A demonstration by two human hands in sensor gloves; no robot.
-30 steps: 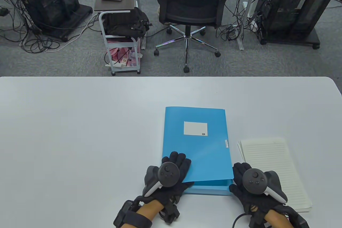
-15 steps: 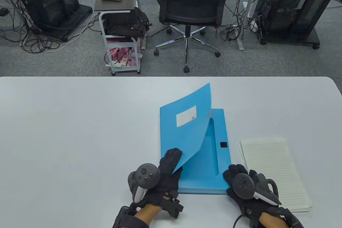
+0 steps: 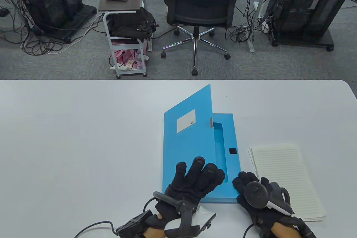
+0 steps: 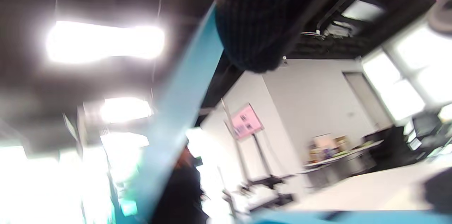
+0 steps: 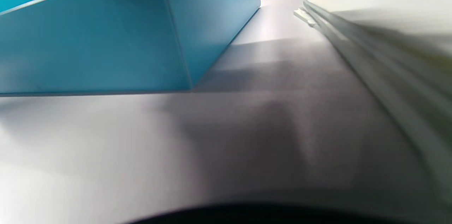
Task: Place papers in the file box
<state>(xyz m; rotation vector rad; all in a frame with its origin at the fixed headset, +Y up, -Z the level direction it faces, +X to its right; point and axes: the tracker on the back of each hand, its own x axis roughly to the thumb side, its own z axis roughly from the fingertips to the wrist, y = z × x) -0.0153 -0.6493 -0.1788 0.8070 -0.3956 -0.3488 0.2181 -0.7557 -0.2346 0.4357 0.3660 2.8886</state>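
The left hand (image 3: pixel 195 182) has its fingers spread and nearly straight, pushing under the box's raised lid (image 3: pixel 189 143). The right hand (image 3: pixel 258 193) rests its fingertips on the near right corner of the blue box (image 3: pixel 233 162); whether they curl I cannot tell. The box lies on the white table (image 3: pixel 83 137), and the papers (image 3: pixel 287 176) lie stacked just right of it.
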